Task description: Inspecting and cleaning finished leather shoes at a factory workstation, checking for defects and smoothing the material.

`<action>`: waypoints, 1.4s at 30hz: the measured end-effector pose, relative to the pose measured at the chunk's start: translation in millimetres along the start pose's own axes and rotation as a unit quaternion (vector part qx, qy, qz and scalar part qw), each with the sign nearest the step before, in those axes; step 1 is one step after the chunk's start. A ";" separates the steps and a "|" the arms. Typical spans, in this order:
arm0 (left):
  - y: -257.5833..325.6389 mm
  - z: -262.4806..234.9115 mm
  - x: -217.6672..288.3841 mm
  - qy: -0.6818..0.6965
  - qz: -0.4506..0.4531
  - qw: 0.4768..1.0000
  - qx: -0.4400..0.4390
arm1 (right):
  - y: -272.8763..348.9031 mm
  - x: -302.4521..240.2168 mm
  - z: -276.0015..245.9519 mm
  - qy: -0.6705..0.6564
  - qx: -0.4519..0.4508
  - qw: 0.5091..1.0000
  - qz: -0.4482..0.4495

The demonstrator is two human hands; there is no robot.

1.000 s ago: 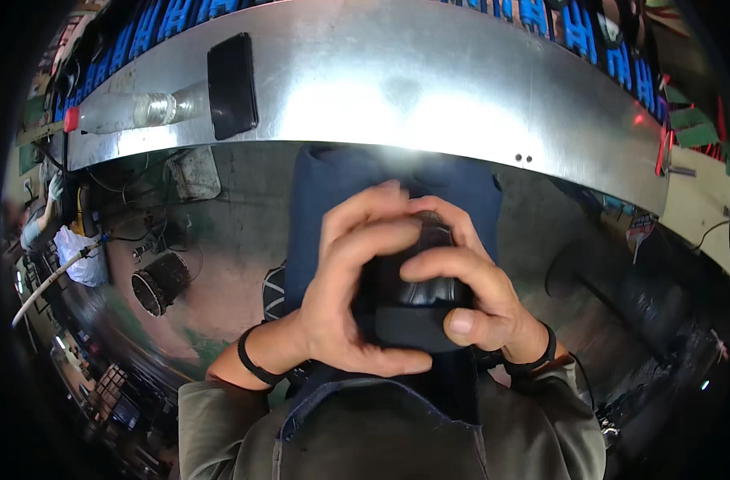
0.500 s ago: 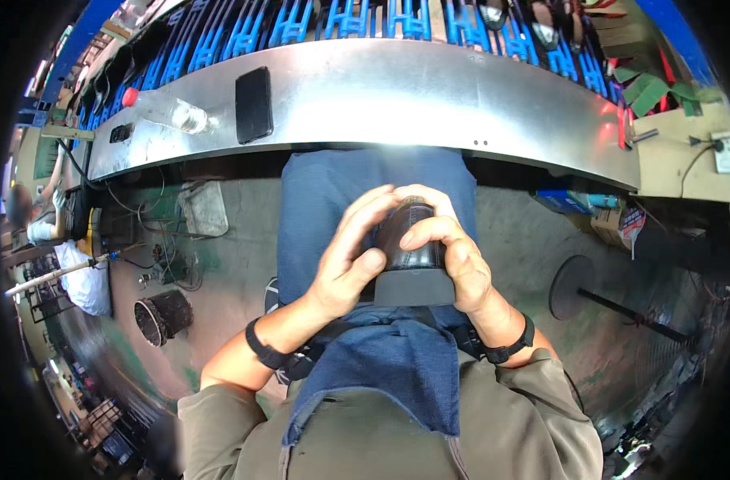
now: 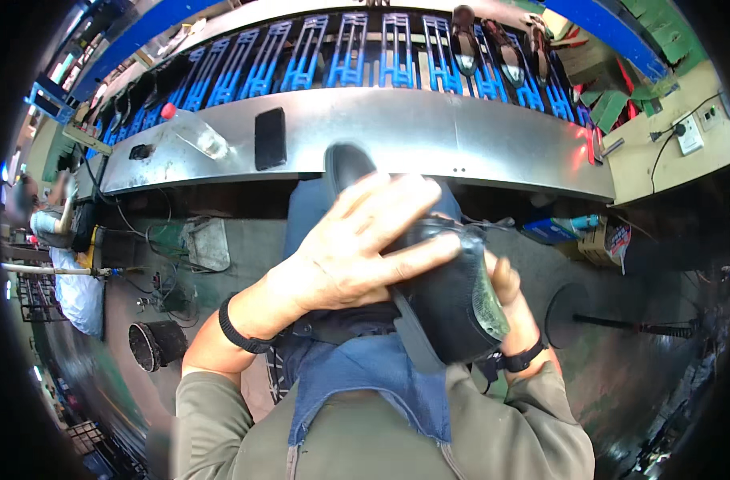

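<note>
A black leather shoe [image 3: 453, 312] is tilted over my lap, its toe pointing away to the left and its heel toward me. Its dark sole faces left, and a greenish lining shows at the opening on the right. My left hand [image 3: 341, 252] lies across the shoe's middle with its fingers stretched and spread, slightly blurred. From the right, my right hand [image 3: 512, 302] holds the shoe; most of its fingers are hidden behind it. Black bands circle both my wrists.
A metal bench [image 3: 365, 128] spans the front, bearing a black phone [image 3: 270, 138] and a clear bottle [image 3: 199, 134]. Beyond it run blue racks [image 3: 351, 56] with several shoes [image 3: 505, 60] at right. A black bucket [image 3: 157, 346] stands on the floor at left. Another person [image 3: 55, 216] is far left.
The shoe has turned from upright, heel toward me, to tilted with its sole to the left. My left hand has moved over it with fingers spread. The bench sits lower in view.
</note>
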State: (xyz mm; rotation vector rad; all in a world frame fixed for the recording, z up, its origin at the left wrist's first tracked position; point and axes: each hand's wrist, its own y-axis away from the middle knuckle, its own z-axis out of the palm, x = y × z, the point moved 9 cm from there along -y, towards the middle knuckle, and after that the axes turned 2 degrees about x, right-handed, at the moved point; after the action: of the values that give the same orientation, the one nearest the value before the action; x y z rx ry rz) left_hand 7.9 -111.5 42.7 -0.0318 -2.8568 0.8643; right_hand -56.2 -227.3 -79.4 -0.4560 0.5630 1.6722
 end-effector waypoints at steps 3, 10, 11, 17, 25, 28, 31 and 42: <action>33.1 -25.3 -23.2 0.108 -0.170 0.971 0.130 | -2.2 8.6 5.6 0.025 -0.007 0.997 0.069; 59.6 24.7 -20.6 0.453 -0.396 0.735 0.313 | -8.9 33.3 22.2 -0.003 0.047 0.999 0.008; 57.8 22.3 -16.5 0.438 -0.376 0.760 0.300 | -8.3 32.9 26.4 -0.035 0.045 0.998 0.017; 49.9 13.2 -6.2 0.418 -0.333 0.790 0.299 | -12.4 26.9 35.6 0.071 -0.004 0.997 -0.019; 111.9 71.6 -65.7 0.687 -0.440 0.475 0.329 | -33.5 -25.4 37.2 0.535 -0.047 0.820 -0.197; 131.7 94.2 -44.2 0.781 -0.466 0.312 0.274 | -56.5 -23.6 41.1 0.377 0.081 0.906 -0.176; 147.9 104.4 -41.8 0.679 -0.510 0.405 0.340 | -74.2 1.8 56.4 0.508 0.116 0.834 -0.182; 116.3 95.3 -47.0 0.491 -0.509 0.646 0.287 | -84.5 3.2 -18.9 0.383 0.027 0.912 -0.145</action>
State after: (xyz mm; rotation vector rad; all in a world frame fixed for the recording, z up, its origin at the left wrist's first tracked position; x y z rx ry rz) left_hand 36.6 -70.1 -106.5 0.8095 -1.1283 0.9369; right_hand 26.3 -225.0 -105.9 -1.1169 1.0488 1.1482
